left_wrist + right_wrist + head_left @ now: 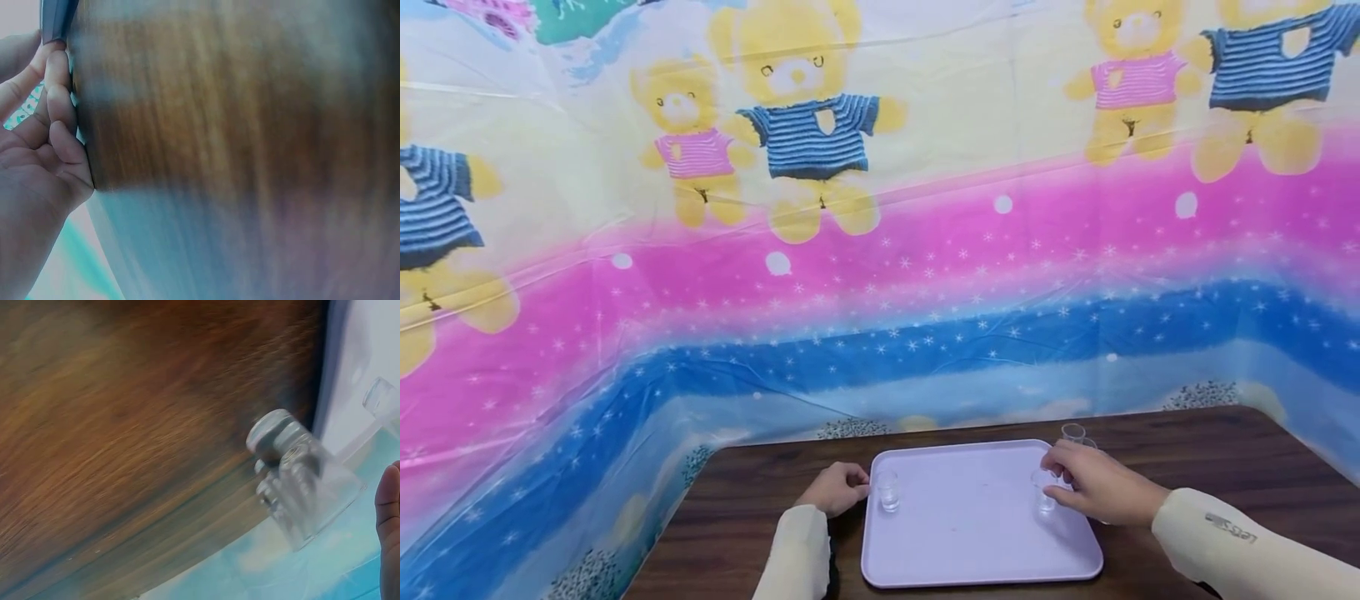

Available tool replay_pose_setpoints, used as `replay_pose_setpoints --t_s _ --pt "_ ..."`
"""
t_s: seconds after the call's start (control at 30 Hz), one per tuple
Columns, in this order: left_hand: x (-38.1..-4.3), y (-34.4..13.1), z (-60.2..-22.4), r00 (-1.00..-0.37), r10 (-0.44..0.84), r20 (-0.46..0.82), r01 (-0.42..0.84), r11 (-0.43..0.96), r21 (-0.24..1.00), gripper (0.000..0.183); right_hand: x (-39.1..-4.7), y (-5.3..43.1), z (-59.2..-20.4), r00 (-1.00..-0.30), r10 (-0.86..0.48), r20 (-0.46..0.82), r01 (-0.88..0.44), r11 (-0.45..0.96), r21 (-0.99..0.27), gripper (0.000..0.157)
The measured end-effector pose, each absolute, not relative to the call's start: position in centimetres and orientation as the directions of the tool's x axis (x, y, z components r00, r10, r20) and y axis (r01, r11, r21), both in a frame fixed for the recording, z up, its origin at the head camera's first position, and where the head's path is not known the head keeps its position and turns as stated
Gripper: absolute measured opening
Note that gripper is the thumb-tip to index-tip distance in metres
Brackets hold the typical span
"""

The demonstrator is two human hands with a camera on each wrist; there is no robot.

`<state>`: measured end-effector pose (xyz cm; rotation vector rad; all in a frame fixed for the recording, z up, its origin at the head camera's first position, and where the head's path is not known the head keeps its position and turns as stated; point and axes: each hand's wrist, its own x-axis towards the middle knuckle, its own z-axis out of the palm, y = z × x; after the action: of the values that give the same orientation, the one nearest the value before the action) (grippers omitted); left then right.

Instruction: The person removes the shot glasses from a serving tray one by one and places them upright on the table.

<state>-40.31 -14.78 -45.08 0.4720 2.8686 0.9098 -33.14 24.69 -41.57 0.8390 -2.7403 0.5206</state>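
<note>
Tray lies flat on the bench, pale lilac, low raised rim. Two clear tumblers stand upright on it: left tumbler near the left rim, right tumbler near the right rim. Right hand: partly closed, thumb and fingers curved round the right tumbler, looks like a light hold; exact contact hidden. Left hand: fingers curled in, tips at the tray's left rim, apparently pinching it.

Handling, my read: tumblers small, light, stiff, slick if wet; glass or clear plastic, can't tell. Treat as fragile. Best hold is opposite sides of the wall, below the lip. Tray looks stiff and smooth, so tumblers could slide if it tips; take it by the rim.

Contents: clear lower part in both tray tumblers, liquid or thick base, can't tell. At least two spare tumblers on the bench just beyond the right hand, seemingly dry.
</note>
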Motion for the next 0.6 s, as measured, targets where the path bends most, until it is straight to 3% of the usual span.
replay_pose_setpoints --t_s 0.6 --pt "-40.4 -14.7 -45.1 -0.947 0.321 -0.011 0.258 0.781 0.569 0.006 -30.2 29.0 -41.6 -0.793 -0.484 0.371 -0.599 0.730 -0.329 0.018"
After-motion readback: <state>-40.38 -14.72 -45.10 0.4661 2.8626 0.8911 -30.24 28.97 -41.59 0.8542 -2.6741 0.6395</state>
